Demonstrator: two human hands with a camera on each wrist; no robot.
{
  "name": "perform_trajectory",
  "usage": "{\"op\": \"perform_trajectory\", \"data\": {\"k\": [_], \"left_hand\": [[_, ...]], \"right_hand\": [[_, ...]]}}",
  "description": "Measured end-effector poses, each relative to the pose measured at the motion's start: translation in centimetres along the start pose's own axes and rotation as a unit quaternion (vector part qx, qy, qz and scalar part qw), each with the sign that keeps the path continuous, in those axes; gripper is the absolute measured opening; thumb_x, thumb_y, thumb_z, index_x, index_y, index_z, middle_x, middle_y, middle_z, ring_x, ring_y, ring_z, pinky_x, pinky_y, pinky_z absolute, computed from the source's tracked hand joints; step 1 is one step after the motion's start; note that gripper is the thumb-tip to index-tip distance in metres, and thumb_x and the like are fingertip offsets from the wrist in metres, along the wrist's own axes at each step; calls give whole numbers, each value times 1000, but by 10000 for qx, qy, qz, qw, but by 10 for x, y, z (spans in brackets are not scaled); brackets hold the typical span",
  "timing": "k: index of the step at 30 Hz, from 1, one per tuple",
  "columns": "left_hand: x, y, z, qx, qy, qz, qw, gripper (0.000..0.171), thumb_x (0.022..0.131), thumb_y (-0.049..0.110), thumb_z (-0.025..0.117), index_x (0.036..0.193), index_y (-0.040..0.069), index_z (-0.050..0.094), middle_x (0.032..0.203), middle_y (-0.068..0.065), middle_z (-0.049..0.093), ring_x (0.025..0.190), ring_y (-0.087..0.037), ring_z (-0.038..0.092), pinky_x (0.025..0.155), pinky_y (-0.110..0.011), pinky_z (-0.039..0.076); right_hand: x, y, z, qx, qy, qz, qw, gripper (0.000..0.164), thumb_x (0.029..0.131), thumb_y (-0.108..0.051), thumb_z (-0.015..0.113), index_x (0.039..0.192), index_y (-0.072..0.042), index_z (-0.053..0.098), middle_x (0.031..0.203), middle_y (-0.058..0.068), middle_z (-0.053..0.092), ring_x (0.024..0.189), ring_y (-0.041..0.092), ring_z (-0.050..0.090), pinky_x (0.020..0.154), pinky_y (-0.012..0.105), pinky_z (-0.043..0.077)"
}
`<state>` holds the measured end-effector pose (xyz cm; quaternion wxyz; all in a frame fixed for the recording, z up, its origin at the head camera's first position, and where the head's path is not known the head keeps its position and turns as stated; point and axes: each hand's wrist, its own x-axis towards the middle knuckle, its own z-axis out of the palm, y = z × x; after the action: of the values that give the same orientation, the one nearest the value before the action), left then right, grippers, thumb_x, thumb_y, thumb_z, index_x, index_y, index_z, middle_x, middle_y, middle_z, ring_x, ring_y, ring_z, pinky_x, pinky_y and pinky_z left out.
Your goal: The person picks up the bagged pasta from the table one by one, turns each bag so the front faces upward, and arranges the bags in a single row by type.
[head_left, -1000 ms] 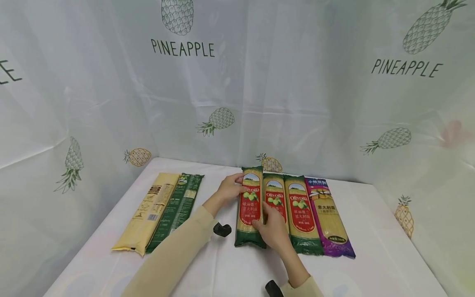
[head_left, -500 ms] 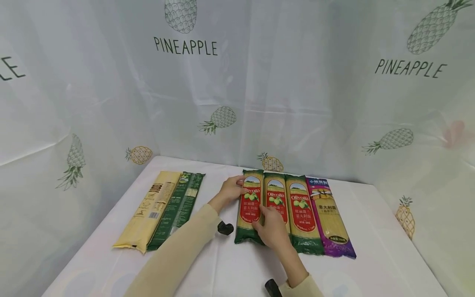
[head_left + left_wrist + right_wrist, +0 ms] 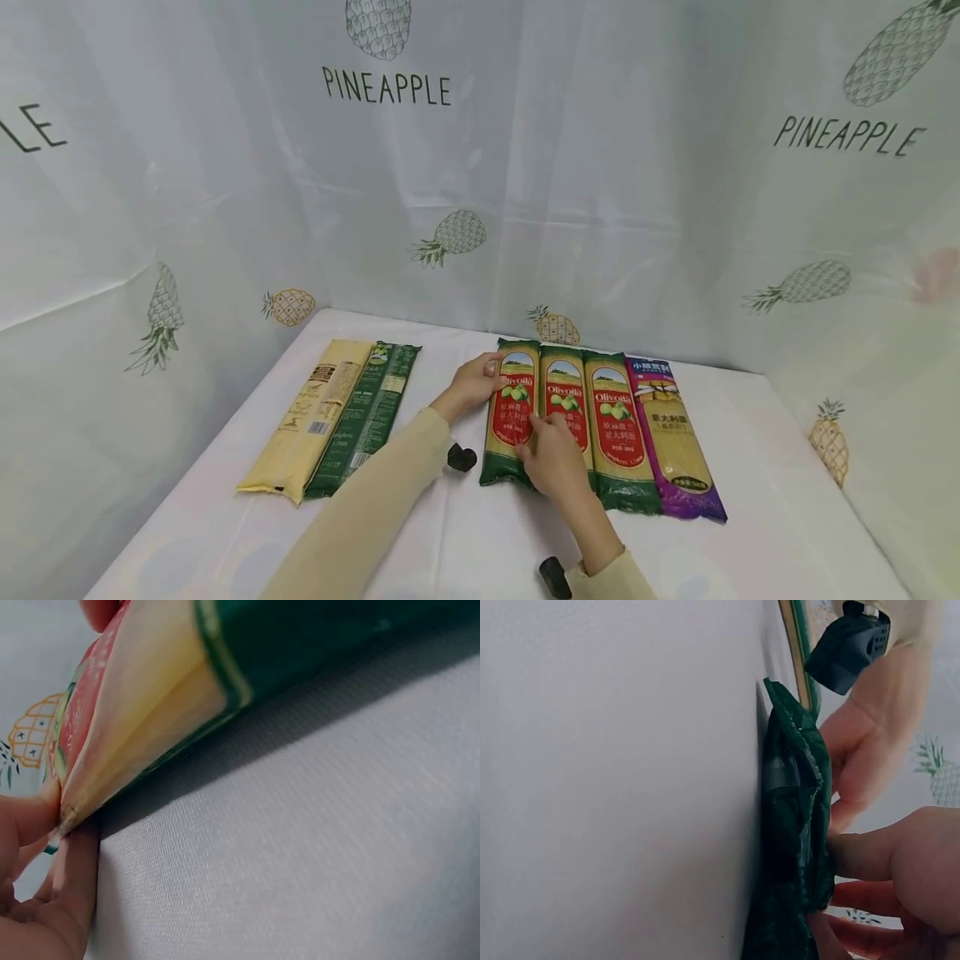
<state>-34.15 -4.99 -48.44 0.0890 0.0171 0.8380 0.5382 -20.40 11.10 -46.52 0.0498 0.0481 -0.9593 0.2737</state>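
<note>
The leftmost of three green-ended Olivoilà spaghetti packs [image 3: 514, 404] lies face up, side by side with the middle pack [image 3: 564, 379]. My left hand [image 3: 474, 385] pinches its upper left edge; in the left wrist view, thumb and fingers close on that pack edge [image 3: 150, 697], which stands a little off the cloth. My right hand [image 3: 557, 458] holds the same pack low on its right side, thumb on the front. Its green end [image 3: 795, 817] fills the middle of the right wrist view. The fingers there are partly hidden behind the wrapper.
To the right lie the third Olivoilà pack [image 3: 621, 429] and a purple spaghetti pack [image 3: 675, 437]. A yellow pack [image 3: 307, 417] and a green pack [image 3: 367, 417], both back side up, lie at the left. Behind the white-covered table [image 3: 465, 542] hangs a pineapple-print curtain [image 3: 600, 208].
The held spaghetti pack has come down from slightly raised to level with the middle pack, both hands staying on it. The head view has shifted slightly.
</note>
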Motion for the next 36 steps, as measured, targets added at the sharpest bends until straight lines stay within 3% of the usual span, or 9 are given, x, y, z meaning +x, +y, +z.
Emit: {"op": "perform_trajectory", "data": {"k": [9,15,18,22,27,36], "left_hand": [[6,-4,-2,268,-2,-175,9995,59,102,25,73,157,24,53,128,-14,66,114,-29,64,101,-47,52],[0,1,-10,-473,-664,-191,9965,72,97,17,75,163,20,45,133,-15,64,121,-29,64,110,-48,48],[-2,3,-12,-521,-820,-136,9952,75,96,13,76,164,18,43,131,-14,65,118,-28,66,110,-48,48],[-2,3,-12,-317,-713,-76,9969,73,98,14,75,164,19,44,133,-14,66,120,-30,65,113,-50,45],[-2,3,-11,-237,-636,-109,9976,72,99,14,74,163,20,44,135,-15,66,121,-31,65,114,-51,44],[3,-5,-5,6,-430,11,9991,69,99,14,73,162,22,46,121,-10,68,108,-25,65,105,-46,48]], "right_hand": [[0,-4,-2,-200,-23,-8,9998,57,92,-21,86,140,5,67,119,21,63,97,33,70,85,49,61],[-1,-8,-3,-504,-37,52,9987,58,93,-20,84,142,3,65,121,21,64,89,31,70,79,47,62],[-2,-8,-2,-696,-56,101,9975,60,93,-22,85,145,1,64,120,20,64,82,27,68,74,45,62],[-2,-7,-2,-801,-31,93,9967,62,93,-23,85,147,-2,63,120,19,64,79,24,66,71,44,61],[-3,-4,0,-547,70,36,9985,61,93,-23,85,145,0,64,122,18,63,83,24,67,72,43,61],[-4,5,1,-325,61,-36,9994,60,92,-26,85,143,1,66,122,19,62,96,32,70,83,49,62]]}}
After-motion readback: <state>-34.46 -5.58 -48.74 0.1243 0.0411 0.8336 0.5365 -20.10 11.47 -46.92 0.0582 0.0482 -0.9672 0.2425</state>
